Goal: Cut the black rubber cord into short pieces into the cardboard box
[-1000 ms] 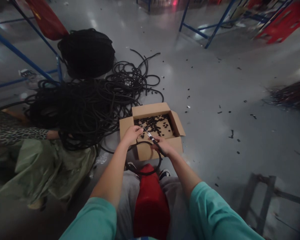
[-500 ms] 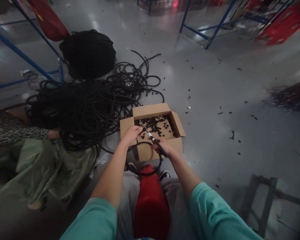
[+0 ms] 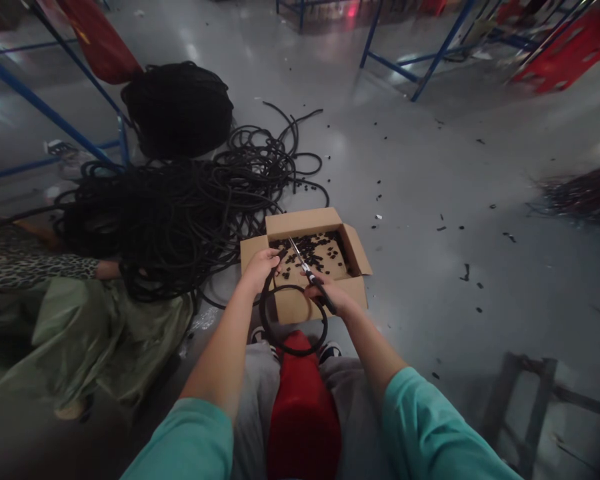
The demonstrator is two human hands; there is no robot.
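My left hand (image 3: 261,270) pinches a black rubber tube (image 3: 263,313) close to its end, over the left side of an open cardboard box (image 3: 320,300). From there the tube curves down in a loop in front of the box. Around the handles of a pair of scissors (image 3: 310,275) my right hand (image 3: 330,293) is closed, and the blades point up and left over the box, apart from the tube's end. Many short black cut pieces (image 3: 310,248) lie on the box's bottom.
A heap of tangled black tubing (image 3: 170,213) spreads to the left, with a large black coil (image 3: 180,110) behind it. Another person's sleeve (image 3: 45,260) and hand are beside the heap. A red stool (image 3: 304,407) stands between my legs. Black scraps dot the floor.
My left hand has turned slightly, so the tube's end now points up. The scissors have moved a little right, away from my left fingers.
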